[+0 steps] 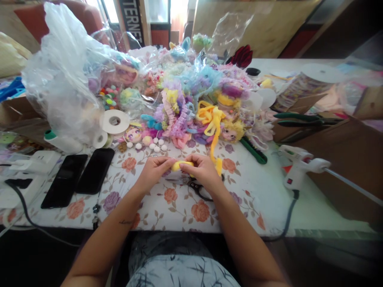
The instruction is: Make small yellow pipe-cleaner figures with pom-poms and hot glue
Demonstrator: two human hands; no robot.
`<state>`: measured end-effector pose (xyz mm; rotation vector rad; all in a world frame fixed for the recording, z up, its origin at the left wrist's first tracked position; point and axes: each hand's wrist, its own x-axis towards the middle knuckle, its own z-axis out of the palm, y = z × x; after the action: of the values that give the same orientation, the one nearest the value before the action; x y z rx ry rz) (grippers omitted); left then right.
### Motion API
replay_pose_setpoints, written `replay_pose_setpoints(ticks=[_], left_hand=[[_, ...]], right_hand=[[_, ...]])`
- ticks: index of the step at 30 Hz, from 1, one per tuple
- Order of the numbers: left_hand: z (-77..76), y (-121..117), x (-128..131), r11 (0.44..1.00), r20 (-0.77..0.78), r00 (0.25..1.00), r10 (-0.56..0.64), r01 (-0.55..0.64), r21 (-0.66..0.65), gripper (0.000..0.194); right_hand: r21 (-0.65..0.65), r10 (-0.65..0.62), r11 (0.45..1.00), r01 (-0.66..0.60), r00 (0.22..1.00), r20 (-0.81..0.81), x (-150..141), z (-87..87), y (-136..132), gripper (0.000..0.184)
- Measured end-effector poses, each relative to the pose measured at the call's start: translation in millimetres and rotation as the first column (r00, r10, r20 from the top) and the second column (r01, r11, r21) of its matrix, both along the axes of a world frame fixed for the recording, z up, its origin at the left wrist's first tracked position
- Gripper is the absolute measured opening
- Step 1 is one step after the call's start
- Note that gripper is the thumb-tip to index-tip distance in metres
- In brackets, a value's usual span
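Between my two hands, above the flowered tablecloth (173, 211), I hold a small fuzzy yellow piece (182, 165) that looks like pipe cleaner. My left hand (155, 169) pinches its left end with thumb and forefinger. At the other end, my right hand (203, 169) grips it the same way. Black-handled scissors (196, 187) lie on the cloth under my right hand, partly covered by it. A longer yellow fuzzy strand (214, 147) runs from a yellow bundle (209, 115) down beside my right hand; whether it joins the held piece is hidden.
Behind my hands spreads a heap of pastel dolls and trims (185, 87) with plastic bags (66, 71). Two phones (64, 181) and white tape rolls (116, 122) lie left. At right are a glue gun (295, 165), a green-handled tool (254, 150), pliers (308, 118) and a cardboard box (344, 171).
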<state>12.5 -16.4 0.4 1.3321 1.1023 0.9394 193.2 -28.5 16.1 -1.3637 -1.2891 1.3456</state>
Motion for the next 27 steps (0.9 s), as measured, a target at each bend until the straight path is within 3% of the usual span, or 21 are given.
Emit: replay_pose_setpoints(ticks=[10,23,27], left_hand=[[1.1,0.4,0.3,0.999,0.079,0.996,-0.039,0.041,-0.027,0.023],[-4.8,2.7,-3.4,0.994,0.072,0.997,-0.021,0.029,-0.109,0.022],[-7.7,4.3,-3.0,0.986,0.196,0.98,-0.03,0.062,-0.157,0.026]], right_hand=[[-0.005,0.022,1.0,-0.022,0.999,-0.035,-1.9,-2.8,-0.9,0.021],[-0.087,-0.076,0.994,0.064,0.986,-0.149,-12.6,-6.0,-3.7,0.021],[-0.145,-0.119,0.986,0.083,0.96,-0.254,-12.8,-3.8,-3.2,0.023]])
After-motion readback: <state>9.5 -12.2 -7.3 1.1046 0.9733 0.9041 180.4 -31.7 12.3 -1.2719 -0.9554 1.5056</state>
